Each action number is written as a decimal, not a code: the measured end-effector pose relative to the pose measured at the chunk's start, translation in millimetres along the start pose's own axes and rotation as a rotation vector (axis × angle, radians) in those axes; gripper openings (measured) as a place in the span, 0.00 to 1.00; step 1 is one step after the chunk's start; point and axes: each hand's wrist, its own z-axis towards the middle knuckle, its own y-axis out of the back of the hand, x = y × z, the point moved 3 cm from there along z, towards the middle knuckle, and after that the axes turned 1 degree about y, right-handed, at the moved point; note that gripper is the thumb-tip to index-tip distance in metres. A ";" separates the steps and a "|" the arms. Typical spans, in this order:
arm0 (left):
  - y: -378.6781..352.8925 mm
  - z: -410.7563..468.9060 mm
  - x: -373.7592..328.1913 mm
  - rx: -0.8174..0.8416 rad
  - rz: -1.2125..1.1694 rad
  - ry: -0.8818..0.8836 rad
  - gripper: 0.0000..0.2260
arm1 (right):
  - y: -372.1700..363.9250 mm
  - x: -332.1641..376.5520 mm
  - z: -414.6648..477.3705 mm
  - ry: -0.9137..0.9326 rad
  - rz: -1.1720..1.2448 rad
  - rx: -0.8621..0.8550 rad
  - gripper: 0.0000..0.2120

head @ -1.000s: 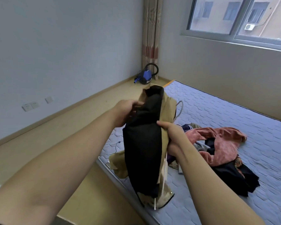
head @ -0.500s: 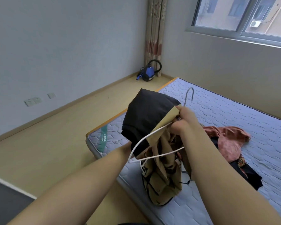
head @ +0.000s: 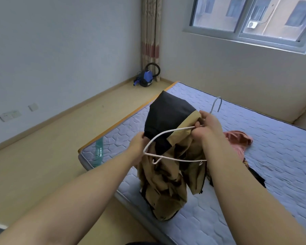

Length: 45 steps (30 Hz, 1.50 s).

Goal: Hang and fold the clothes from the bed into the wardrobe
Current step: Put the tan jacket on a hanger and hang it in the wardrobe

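Note:
I hold a tan and black jacket (head: 168, 184) up over the near corner of the bed (head: 265, 145). A white wire hanger (head: 168, 137) lies across the jacket's opening, its metal hook sticking up behind my right hand. My right hand (head: 208, 125) pinches the hanger's neck together with the tan collar. My left hand (head: 140, 144) grips the black hood edge by the hanger's left shoulder. The jacket's lower part sags onto the mattress. A pink garment (head: 237, 142) and dark clothes (head: 254, 174) lie on the bed, partly hidden by my right arm.
The mattress corner with a green label (head: 98, 152) points towards me. A blue vacuum cleaner (head: 147, 76) stands on the wooden floor in the far corner under a curtain (head: 150, 32). Wall sockets (head: 10, 115) sit low on the left wall. A window (head: 251, 16) is upper right.
The jacket has turned from hanging upright between my hands to lying open with the hanger across it. My right hand moved up to the collar, and my left hand dropped to the hood edge.

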 end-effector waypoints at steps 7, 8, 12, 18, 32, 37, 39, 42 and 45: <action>9.5 13.5 -64.2 -0.039 0.084 -0.133 0.17 | 28.6 21.3 13.4 0.046 0.041 0.074 0.39; 11.2 5.3 -77.0 -0.035 0.085 -0.137 0.14 | 33.5 22.7 19.4 0.022 -0.001 0.066 0.41; 18.1 11.9 -96.8 -0.053 0.252 -0.071 0.09 | 42.7 35.1 16.9 0.010 -0.024 0.063 0.27; 7.3 17.1 -106.2 -0.015 0.357 -0.062 0.06 | 46.3 53.5 11.6 0.078 0.138 0.192 0.29; -3.6 -13.9 -113.6 0.311 0.627 -0.409 0.20 | 16.2 -22.3 -0.1 0.543 -0.972 0.538 0.23; 1.0 -18.2 -105.6 0.293 0.718 -0.517 0.19 | 3.2 -44.3 -9.5 0.567 -1.215 0.767 0.22; 8.0 -16.7 -101.6 0.195 0.702 -0.534 0.18 | -0.2 -47.0 -4.4 0.672 -1.397 0.647 0.08; 15.9 -14.1 -84.0 0.052 0.616 -0.521 0.17 | -5.4 -44.6 5.0 0.737 -1.370 0.423 0.07; 19.1 -5.3 -45.4 -0.080 0.643 -0.514 0.12 | -10.5 -39.8 3.0 0.714 -1.238 0.373 0.12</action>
